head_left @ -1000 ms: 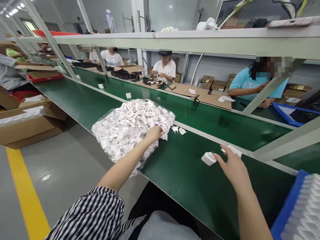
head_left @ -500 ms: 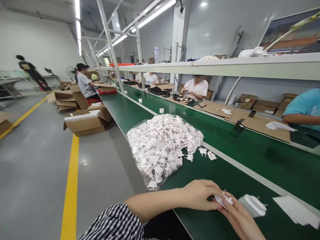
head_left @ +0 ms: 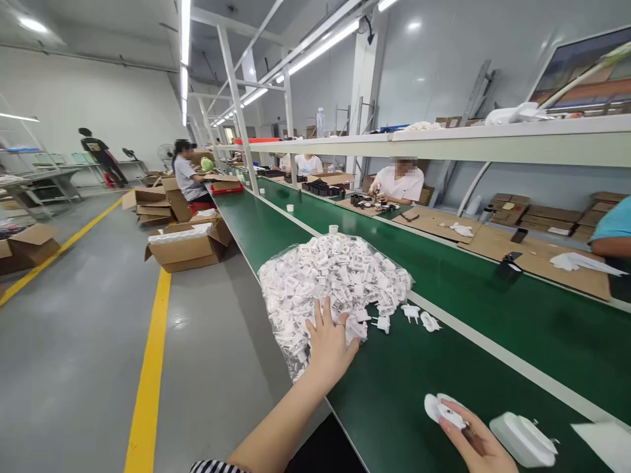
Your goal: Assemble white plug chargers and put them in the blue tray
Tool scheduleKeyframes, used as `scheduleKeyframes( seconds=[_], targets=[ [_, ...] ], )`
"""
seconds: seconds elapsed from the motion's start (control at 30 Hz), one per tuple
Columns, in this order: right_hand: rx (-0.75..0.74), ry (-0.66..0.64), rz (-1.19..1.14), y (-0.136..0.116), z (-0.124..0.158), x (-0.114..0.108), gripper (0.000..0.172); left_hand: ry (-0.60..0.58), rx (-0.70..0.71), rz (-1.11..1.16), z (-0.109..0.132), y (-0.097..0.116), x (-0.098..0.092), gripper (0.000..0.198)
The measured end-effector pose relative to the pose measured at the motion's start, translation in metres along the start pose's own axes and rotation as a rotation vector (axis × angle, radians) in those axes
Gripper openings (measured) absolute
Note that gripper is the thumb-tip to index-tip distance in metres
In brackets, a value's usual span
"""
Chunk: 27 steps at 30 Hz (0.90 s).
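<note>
My left hand (head_left: 329,345) reaches over the near edge of a heap of white plug adapters (head_left: 340,266), its fingers spread. The heap lies on a clear plastic bag on the green bench. At the lower right my right hand (head_left: 476,439) grips a white plug adapter (head_left: 444,411) between thumb and fingers. Beside that hand sits a larger white charger block (head_left: 523,439) with metal pins. Between the heap and my right hand lie a few loose adapters, one of them a two-pin plug (head_left: 411,313).
White paper sheets (head_left: 604,441) lie at the right edge. A pale strip (head_left: 493,355) runs along the green bench (head_left: 404,394). Cardboard boxes (head_left: 190,246) stand on the floor to the left. Across the bench, a co-worker (head_left: 398,182) handles small parts; a shelf (head_left: 444,144) hangs overhead.
My left hand has left my right hand and moved left to the heap, its fingers opening. My right hand keeps the adapter. The camera view has shifted slightly left and up.
</note>
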State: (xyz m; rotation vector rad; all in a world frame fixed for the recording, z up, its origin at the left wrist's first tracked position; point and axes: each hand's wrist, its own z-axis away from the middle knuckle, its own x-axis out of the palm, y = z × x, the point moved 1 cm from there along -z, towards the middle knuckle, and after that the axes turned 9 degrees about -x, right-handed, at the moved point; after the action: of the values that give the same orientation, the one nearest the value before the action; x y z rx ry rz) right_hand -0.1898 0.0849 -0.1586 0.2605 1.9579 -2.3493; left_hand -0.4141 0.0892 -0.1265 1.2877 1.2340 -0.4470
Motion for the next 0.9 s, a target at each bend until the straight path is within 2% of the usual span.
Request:
scheduleKeyframes(
  seconds=[0.07,0.17,0.27,0.33,0.4,0.47,0.57,0.6,0.63,0.67,0.73,0.77,0.8,0.83,0.9],
  targets=[
    [-0.084,0.09,-0.008,-0.002,0.002,0.0,0.051,0.026,0.106,0.045,0.003,0.02,0.006,0.038],
    [-0.223,0.218,-0.013,-0.004,0.003,0.0,0.049,0.019,0.327,0.106,0.002,0.069,0.025,0.037],
    [-0.348,0.273,-0.036,-0.001,-0.001,-0.001,0.042,-0.048,0.447,0.15,-0.008,0.117,0.058,0.038],
    [-0.444,0.278,-0.037,0.004,-0.004,-0.001,0.036,-0.097,0.459,0.206,-0.018,0.138,0.084,0.041],
    [-0.546,0.268,0.004,0.009,-0.006,-0.002,0.03,-0.108,0.449,0.294,-0.028,0.148,0.107,0.043],
    [-0.615,0.255,0.063,0.011,-0.005,-0.004,0.024,-0.088,0.436,0.395,-0.036,0.149,0.121,0.041],
    [-0.658,0.258,0.096,0.008,0.0,-0.004,0.019,-0.059,0.498,0.53,-0.041,0.145,0.129,0.032],
    [-0.67,0.263,0.09,0.005,0.003,-0.004,0.019,-0.104,0.549,0.568,-0.04,0.144,0.128,0.033],
    [-0.686,0.268,0.086,0.002,0.006,-0.003,0.018,-0.204,0.61,0.597,-0.038,0.144,0.128,0.036],
    [-0.706,0.269,0.096,-0.002,0.009,-0.002,0.017,-0.362,0.674,0.615,-0.036,0.145,0.127,0.039],
    [-0.782,0.264,0.186,-0.01,0.016,0.0,0.014,-0.768,0.828,0.605,-0.026,0.148,0.125,0.044],
    [-0.833,0.268,0.259,-0.015,0.019,-0.001,0.013,-0.934,0.892,0.582,-0.021,0.149,0.124,0.045],
    [-0.872,0.29,0.335,-0.019,0.021,-0.003,0.013,-1.04,0.941,0.561,-0.016,0.15,0.123,0.046],
    [-0.882,0.331,0.401,-0.023,0.022,-0.007,0.014,-1.078,0.97,0.544,-0.011,0.152,0.123,0.046],
    [-0.776,0.448,0.485,-0.028,0.021,-0.023,0.019,-1.007,0.965,0.515,-0.003,0.154,0.124,0.039]
  ],
)
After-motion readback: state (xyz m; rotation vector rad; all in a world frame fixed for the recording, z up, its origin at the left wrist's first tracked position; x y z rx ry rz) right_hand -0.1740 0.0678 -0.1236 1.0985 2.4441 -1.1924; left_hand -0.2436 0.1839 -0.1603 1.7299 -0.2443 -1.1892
